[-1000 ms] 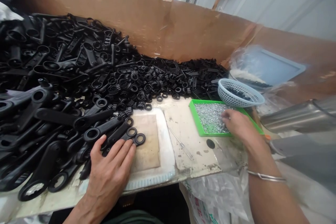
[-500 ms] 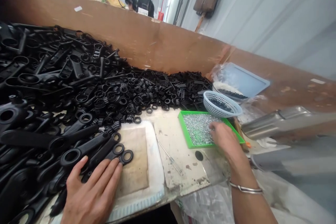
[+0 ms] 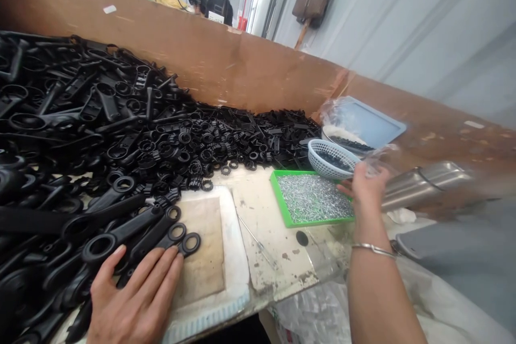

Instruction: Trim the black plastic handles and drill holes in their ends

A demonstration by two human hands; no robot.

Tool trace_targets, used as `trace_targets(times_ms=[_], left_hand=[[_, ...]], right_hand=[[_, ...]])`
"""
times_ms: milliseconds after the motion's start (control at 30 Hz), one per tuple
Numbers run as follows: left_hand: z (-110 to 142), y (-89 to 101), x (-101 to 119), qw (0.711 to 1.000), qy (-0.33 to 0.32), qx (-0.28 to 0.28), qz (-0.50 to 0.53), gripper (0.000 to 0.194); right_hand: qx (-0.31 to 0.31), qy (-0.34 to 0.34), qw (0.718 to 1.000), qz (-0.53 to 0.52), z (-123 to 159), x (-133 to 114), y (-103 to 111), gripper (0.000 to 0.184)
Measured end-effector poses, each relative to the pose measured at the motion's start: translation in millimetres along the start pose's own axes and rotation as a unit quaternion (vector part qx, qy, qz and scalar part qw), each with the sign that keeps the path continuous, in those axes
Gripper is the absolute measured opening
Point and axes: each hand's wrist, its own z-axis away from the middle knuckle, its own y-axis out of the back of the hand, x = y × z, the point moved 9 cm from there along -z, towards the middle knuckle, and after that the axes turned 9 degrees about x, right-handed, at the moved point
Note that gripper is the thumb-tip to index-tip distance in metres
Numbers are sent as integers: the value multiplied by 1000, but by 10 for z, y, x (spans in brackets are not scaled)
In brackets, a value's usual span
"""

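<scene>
My left hand (image 3: 135, 293) lies with its fingers stretched out over a row of black plastic handle-like parts with ring ends (image 3: 177, 233). Its fingertips touch the parts nearest the board's left side. My right hand (image 3: 367, 185) is at the right end of a light blue perforated basket (image 3: 331, 169), its thumb apart from the forefinger and nothing visible between them. Whether it touches the basket rim I cannot tell. Small dark pieces lie in the basket. Just left of this hand, a green tray (image 3: 282, 207) holds many small silvery metal pins or screws (image 3: 310, 199).
A large heap of black plastic parts (image 3: 100, 102) covers the left and back. A thin metal rod-like tool (image 3: 256, 239) lies mid-table, beside a white-edged board (image 3: 237, 252). At right are a steel flask (image 3: 419, 185) and a blue lid (image 3: 374, 121). A brown partition (image 3: 250, 75) stands behind.
My right hand has left the metal pieces in the green tray and moved up and right to the basket's end. My left hand stays on the black parts. The view has shifted slightly.
</scene>
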Motion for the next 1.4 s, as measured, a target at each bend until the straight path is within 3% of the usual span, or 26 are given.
trace_targets(times_ms=[100,200,333,433,467,667,767,867,1000,1200,1400], left_hand=[[-4,-13,-62,996,82,-5,19,29],[-6,-2,-27,996,84,12,24,27],[-49,7,8,998,46,39,12,26],[-169,97,94,997,10,72,-14,24],[-212,133,61,996,41,80,-23,25],[-335,156,125,996,67,53,-25,27],[-308,157,120,996,74,53,-26,26],[-295,163,126,996,72,55,-24,26],[-297,163,125,996,68,55,-10,21],[-297,167,140,997,54,53,17,17],[-307,175,146,997,54,53,28,16]], right_hand=[[-31,-139,987,-69,-23,152,-137,43],[-35,-185,974,-128,81,81,-169,36],[-28,-150,969,-196,324,-204,-55,55],[-96,-124,961,-229,632,-453,-66,58],[-128,-121,956,-236,761,-526,-95,56],[-298,-132,915,-238,1663,-799,-391,60],[-354,-140,898,-223,2075,-838,-536,71],[-369,-143,896,-200,2320,-825,-622,83],[-331,-140,911,-202,2336,-787,-648,82],[-275,-141,922,-232,2140,-783,-702,75],[-238,-140,928,-249,2035,-816,-854,82]])
